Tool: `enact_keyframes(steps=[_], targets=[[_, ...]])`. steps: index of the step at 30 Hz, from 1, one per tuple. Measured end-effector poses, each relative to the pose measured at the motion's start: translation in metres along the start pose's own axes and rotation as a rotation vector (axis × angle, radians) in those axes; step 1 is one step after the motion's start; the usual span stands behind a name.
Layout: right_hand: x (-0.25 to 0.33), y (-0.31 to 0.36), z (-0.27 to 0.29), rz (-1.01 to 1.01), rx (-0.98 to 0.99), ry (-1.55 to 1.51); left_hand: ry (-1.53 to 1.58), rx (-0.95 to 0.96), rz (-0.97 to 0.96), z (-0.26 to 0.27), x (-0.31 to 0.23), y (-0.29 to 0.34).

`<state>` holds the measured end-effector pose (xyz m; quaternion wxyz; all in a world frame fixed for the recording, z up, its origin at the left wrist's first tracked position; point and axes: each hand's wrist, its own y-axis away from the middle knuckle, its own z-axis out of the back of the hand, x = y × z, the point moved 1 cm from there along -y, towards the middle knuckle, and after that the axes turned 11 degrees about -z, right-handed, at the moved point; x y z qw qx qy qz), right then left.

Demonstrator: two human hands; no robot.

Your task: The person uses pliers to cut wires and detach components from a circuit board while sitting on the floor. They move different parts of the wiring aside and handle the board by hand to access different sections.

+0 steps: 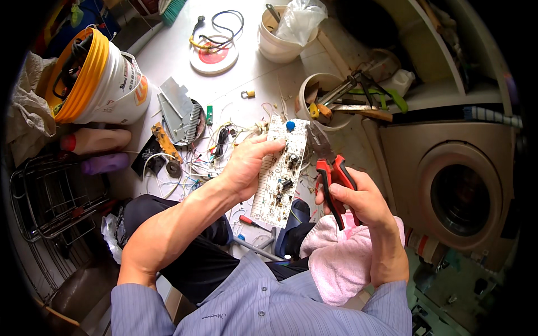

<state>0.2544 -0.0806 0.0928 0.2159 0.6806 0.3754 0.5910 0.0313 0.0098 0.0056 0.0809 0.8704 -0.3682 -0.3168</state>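
Circuit board: a long white circuit board [281, 165] sits near the middle of the view, tilted with its top end toward 12 o'clock and its lower end toward 6 o'clock, small dark parts and a blue knob on its face.
Left hand: the left hand [245, 168] grips the board from the 9 o'clock side, thumb laid across the upper face, fingers hidden behind it.
Right hand: the right hand [358, 199] is closed around the red and black handles of a pair of pliers [330, 171], at 3 o'clock from the board.
Pliers: the dark nose points toward 11 o'clock and lies just beside the board's right edge; whether it touches the board I cannot tell.
Lap: a pink cloth [342, 252] lies under the right wrist, at 5 o'clock from the board.
Floor: a tangle of thin wires [196, 162] lies at 9 o'clock from the left hand, with a red-handled screwdriver [252, 223] at 6 o'clock below the board.
Behind: a white tub of hand tools [330, 101] stands at 1 o'clock from the board, a yellow-rimmed bucket [95, 78] well apart at 10 o'clock.
Right side: a front-loading washing machine [459, 190] stands at 3 o'clock.
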Motion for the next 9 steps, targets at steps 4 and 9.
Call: enact_keyframes(steps=[4, 9], targets=[[0.0029, 0.0002, -0.0023, -0.031, 0.005, 0.007, 0.003, 0.026, 0.007, 0.0015, 0.0021, -0.0002], [0.0016, 0.0003, -0.0006, -0.038, 0.006, 0.020, -0.028, 0.034, 0.002, 0.0028, 0.0035, -0.0004]])
